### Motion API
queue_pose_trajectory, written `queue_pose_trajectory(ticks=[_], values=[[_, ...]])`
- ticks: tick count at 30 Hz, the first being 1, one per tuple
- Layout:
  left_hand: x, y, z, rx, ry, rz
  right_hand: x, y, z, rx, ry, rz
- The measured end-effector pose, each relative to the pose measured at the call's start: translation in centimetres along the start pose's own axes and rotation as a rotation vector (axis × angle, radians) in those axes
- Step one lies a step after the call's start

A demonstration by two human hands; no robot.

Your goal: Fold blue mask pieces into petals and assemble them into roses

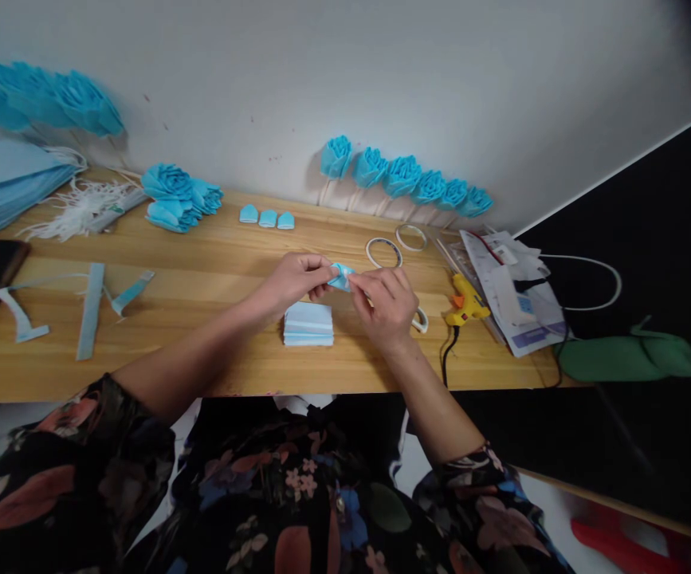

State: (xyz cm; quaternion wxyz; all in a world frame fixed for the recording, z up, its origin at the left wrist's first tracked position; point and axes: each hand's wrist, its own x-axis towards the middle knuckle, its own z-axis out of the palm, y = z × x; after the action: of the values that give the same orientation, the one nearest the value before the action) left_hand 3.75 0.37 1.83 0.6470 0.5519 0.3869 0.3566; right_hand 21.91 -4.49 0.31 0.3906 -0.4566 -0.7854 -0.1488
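Observation:
A small blue-and-white fabric piece (340,277) is pinched between both hands above the table. My left hand (302,279) grips its left side between thumb and fingers. On its right side, the fingers of my right hand (386,303) close at the edge. Just below the hands lies a stack of pale blue fabric rectangles (308,325). Three folded blue petals (268,218) sit in a row farther back.
Blue fabric roses on sticks (403,177) lean along the wall. A yellow glue gun (468,301), tape rolls (384,253) and papers (530,311) lie right. At left are fabric roses (169,187), cut strips (90,311), white cords (91,209) and a mask pile (10,187).

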Motion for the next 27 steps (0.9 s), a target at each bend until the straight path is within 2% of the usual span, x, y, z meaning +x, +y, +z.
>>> queue_pose_trajectory(ticks=[6,11,16,21,23,27], values=[[0.1,-0.2,0.0,-0.04,-0.001,-0.024,-0.2,-0.1,0.2,-0.033,-0.032,-0.003],[0.1,-0.2,0.0,-0.066,-0.001,-0.024,0.3,-0.6,-0.6,0.106,-0.094,0.027],[0.0,0.2,-0.2,0.047,-0.033,0.006,1.4,-0.3,-1.9,0.378,-0.102,0.33],[-0.2,0.6,-0.2,0.13,-0.092,0.053,1.9,0.0,-1.2,0.72,-0.36,0.529],[-0.2,0.7,-0.2,0.128,-0.099,0.07,1.8,-0.1,-0.5,0.773,-0.347,0.574],[-0.1,0.5,-0.2,0.077,-0.096,0.091,1.5,-0.5,0.8,0.816,-0.206,0.622]])
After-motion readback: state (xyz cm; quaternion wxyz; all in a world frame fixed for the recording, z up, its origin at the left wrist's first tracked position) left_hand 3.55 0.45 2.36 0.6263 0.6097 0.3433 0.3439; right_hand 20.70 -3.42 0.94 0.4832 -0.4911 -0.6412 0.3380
